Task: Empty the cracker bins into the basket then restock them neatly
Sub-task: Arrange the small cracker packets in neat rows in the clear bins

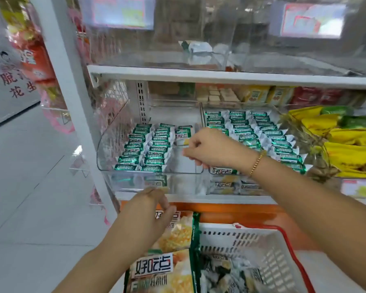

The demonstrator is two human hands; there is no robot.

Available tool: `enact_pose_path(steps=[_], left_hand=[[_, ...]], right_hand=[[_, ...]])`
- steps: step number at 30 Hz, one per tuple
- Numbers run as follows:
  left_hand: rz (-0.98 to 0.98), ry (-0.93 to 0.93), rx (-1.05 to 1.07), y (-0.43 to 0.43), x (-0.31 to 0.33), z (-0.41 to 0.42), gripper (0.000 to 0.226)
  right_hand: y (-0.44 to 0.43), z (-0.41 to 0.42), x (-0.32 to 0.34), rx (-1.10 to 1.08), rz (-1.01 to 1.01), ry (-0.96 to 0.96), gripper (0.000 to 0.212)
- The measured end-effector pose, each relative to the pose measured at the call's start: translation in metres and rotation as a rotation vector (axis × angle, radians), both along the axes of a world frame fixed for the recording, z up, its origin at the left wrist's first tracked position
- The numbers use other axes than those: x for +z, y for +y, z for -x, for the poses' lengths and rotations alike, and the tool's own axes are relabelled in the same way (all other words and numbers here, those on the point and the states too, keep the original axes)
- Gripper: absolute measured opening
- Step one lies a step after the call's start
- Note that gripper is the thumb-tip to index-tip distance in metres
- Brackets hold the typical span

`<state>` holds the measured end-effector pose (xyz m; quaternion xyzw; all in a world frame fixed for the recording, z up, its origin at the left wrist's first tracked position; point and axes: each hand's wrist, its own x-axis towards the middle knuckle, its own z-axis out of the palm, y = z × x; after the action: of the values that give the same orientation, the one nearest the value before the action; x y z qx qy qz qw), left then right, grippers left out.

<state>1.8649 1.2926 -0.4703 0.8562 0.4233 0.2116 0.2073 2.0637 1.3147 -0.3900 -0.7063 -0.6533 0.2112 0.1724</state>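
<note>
Two clear plastic cracker bins stand on the middle shelf. The left bin (pixel 106 149) holds two neat rows of green-and-white cracker packets (pixel 144 149) and the start of a third row. The right bin (pixel 202 115) is packed with the same packets. My right hand (pixel 211 149) reaches into the left bin's third row, fingers curled, pinching a packet (pixel 183 136) there. My left hand (pixel 154 208) hovers below the shelf edge, fingers loosely bent and holding nothing. The white basket (pixel 268 256) with red handle sits at bottom right, with loose packets inside.
A large cracker bag (pixel 163 269) lies beside the basket at the bottom. Yellow and green snack bags (pixel 334 140) fill the bin to the right. The upper shelf carries nearly empty clear bins (pixel 199 56). A white shelf post (pixel 72 85) and an open aisle floor lie to the left.
</note>
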Motion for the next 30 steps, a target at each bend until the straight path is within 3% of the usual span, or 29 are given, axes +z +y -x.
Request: enact_pose_path(steps=[6,11,19,24,30], left_hand=[[-0.007,0.227,-0.334,-0.071,-0.028,-0.019,0.033],[0.068,0.313,-0.508,-0.138,-0.048,-0.046,0.026],[0.506,0.223,-0.232,-0.183,-0.12,-0.089,0.018],[0.722,0.262,-0.071,-0.202,-0.181,-0.124,0.032],[1.029,0.259,0.135,-0.179,-0.243,-0.165,0.017]], right_hand=[[-0.09,-0.042,-0.074,0.179,0.23,-0.047,0.032],[-0.129,-0.088,-0.189,0.163,0.562,-0.026,0.023],[-0.164,-0.102,-0.302,0.055,0.75,-0.164,0.014],[-0.181,-0.113,-0.323,0.036,0.809,-0.309,0.008],[-0.192,-0.11,-0.329,0.015,0.752,-0.448,0.022]])
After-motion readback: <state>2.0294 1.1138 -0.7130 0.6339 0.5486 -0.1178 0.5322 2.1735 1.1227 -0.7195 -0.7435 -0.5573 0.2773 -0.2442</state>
